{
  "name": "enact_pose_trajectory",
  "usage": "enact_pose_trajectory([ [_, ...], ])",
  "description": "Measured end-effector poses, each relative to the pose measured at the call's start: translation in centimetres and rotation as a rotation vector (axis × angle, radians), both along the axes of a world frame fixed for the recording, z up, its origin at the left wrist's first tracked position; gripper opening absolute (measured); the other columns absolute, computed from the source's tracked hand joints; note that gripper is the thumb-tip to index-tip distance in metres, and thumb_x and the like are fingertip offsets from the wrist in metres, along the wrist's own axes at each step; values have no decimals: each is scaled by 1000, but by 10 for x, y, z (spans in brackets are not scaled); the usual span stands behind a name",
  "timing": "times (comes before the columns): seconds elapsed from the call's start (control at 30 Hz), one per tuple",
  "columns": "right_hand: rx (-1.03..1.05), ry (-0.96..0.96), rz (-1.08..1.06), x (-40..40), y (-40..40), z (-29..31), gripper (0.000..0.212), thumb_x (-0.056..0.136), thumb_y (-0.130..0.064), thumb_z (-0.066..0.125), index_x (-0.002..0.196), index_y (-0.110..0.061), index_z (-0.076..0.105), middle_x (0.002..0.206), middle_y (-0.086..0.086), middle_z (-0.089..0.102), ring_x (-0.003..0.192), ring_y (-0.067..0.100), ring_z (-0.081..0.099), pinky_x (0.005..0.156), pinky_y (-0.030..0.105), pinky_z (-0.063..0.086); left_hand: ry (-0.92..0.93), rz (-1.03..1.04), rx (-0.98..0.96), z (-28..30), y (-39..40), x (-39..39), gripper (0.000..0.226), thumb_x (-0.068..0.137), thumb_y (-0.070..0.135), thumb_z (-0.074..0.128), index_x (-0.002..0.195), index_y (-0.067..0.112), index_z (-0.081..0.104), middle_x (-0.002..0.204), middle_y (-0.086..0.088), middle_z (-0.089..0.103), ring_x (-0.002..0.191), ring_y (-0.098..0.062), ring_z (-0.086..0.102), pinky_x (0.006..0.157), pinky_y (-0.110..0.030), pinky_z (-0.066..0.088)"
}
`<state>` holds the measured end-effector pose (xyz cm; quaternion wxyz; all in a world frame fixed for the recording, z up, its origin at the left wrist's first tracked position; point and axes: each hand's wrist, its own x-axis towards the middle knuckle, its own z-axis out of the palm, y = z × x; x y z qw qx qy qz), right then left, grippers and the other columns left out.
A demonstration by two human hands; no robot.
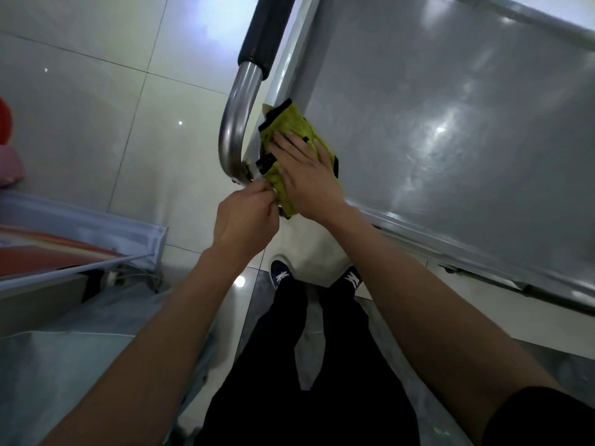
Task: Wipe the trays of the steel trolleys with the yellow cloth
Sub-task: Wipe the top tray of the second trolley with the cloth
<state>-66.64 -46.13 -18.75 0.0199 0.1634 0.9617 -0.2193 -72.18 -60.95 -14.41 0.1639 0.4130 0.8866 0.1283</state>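
No readable brand, label or writing anywhere. Right hand [306,175] flat, fingers spread wide, pressing the yellow cloth [291,140] onto the near-left corner of the steel tray [450,123]. Cloth bunched and fuzzy, edged in black trim, one end hanging over the tray's corner. Left hand [248,214] curled beside it, fingertips pinched closed at the cloth's lower edge by the corner; exact hold on the fabric impossible to tell. Tray broad, flat, brushed metal with a raised rim, streaked with glare. Curved steel handle [235,123] just left of the cloth, polished tube bending into a black grip sleeve [264,30]. Glossy pale floor tiles [96,107] beyond, dotted with light reflections. Low left, part of another metal-framed surface [80,226] with red and white showing, and something red and pink [8,140] at the far left edge, too cut off to identify. Below, black trousers [289,365] and dark shoes with white laces [281,273].
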Motion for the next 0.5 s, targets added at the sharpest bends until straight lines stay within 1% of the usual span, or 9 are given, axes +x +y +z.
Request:
enact_pose_trajectory([
  [0.07, 3, 19, -13, 7, 4, 2, 55, 98, -33, 27, 149, -21, 43, 160, -2, 35, 150, 17, 24, 122, 52, 15, 27, -16, -2, 2, 5, 0, 30, 90, 14, 48, 95, 13, 77, 108, 1, 69, 81, -29, 65, 67, -38, 51],
  [0.13, -2, 23, -77, 16, 11, 2, 59, 96, -37, 23, 149, -21, 43, 160, -2, 34, 151, 17, 23, 122, 51, 13, 41, -43, 6, 4, 14, 1, 27, 89, 15, 51, 98, 13, 77, 109, 1, 68, 90, -26, 63, 73, -37, 50],
  [0.2, -8, 26, -173, 28, 23, -1, 53, 100, -32, 29, 151, -22, 40, 161, -3, 32, 151, 17, 20, 123, 51, 12, 46, -69, -18, 4, 24, 3, 27, 91, 18, 52, 104, 14, 76, 111, 1, 65, 102, -24, 59, 82, -41, 49],
  [0.3, -33, 59, -284, 47, 48, -4, 48, 103, -27, 36, 150, -22, 43, 161, -2, 34, 151, 16, 22, 123, 50, 12, 56, -95, -37, 3, 44, 7, 29, 95, 23, 50, 109, 13, 72, 112, -3, 63, 107, -25, 55, 86, -45, 50],
  [0.43, -38, 78, -219, 70, 79, -4, 46, 103, -27, 39, 148, -23, 46, 159, -2, 36, 150, 17, 24, 123, 50, 14, 48, -140, -84, 3, 81, 19, 30, 98, 28, 45, 109, 15, 70, 115, -3, 62, 109, -26, 53, 89, -47, 47],
  [0.5, -28, 89, -187, 77, 85, -6, 46, 102, -28, 40, 147, -24, 48, 159, -2, 38, 150, 18, 26, 122, 50, 16, 31, -118, -94, 2, 95, 22, 29, 98, 27, 46, 109, 14, 69, 118, -3, 62, 113, -27, 51, 92, -47, 45],
])
